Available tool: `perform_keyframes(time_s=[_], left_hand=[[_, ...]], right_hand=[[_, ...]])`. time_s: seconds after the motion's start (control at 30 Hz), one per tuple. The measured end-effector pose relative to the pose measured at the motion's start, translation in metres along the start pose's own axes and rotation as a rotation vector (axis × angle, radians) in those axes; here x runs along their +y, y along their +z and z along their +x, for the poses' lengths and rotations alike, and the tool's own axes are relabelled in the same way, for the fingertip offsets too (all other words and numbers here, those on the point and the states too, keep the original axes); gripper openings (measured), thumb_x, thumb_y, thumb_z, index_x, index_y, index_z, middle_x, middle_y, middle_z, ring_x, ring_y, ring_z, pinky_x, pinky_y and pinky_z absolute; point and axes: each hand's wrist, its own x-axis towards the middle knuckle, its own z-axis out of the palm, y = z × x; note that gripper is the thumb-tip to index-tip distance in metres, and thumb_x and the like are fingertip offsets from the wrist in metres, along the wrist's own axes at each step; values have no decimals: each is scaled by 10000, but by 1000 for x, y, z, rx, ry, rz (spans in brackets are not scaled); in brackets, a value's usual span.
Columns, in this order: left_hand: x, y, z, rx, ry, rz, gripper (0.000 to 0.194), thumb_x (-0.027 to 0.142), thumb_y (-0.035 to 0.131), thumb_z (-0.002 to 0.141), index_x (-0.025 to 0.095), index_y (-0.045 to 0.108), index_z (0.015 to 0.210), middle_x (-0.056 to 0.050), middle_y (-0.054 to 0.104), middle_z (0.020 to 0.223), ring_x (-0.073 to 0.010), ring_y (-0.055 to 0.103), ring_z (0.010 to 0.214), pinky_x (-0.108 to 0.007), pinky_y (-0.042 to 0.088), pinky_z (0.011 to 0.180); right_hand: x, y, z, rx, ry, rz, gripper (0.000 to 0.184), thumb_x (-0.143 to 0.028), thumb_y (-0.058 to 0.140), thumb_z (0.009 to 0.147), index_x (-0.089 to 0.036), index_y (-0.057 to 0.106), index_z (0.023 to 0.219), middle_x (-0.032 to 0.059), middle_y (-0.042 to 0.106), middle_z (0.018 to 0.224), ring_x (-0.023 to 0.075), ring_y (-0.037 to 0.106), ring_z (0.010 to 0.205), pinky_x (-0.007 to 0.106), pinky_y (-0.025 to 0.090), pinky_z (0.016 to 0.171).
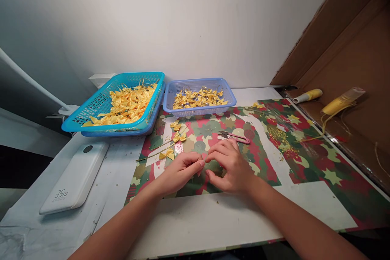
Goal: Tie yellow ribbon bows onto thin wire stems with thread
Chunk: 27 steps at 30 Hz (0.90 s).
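Your left hand (184, 170) and right hand (230, 166): curled; cannot tell if pinching. Snips (233, 135) just beyond right; yellow bows (179, 137) beyond left.

The left hand (184, 168) and right hand (234, 167) are close together near yellow bows (167, 154).

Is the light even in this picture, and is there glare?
In the head view, no: the wall glows brightly, while part of the left edge looks dark. Same view: a soft shadow beneath the power bank, and small glints on the camouflage-patterned sheet.
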Motion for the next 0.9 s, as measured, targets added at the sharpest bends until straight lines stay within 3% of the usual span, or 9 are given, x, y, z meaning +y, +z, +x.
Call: perform_keyframes(time_s=[0.4,0.9], left_hand=[[2,-1,1,37,-23,-19,412,404,424,886,171,393,548,43,385,580,-86,333,532,-214,291,492],[0,-2,1,75,-62,-25,386,413,439,861,184,376,558,54,323,550,-83,294,506,-190,306,440]], right_hand=[[1,2,-1,104,-57,-24,74,-166,546,766,-207,554,704,-9,659,757,167,525,763,380,311,791],[3,2,-2,103,-58,-87,82,-173,547,755,-208,562,682,-8,656,758,171,530,766,381,307,776]])
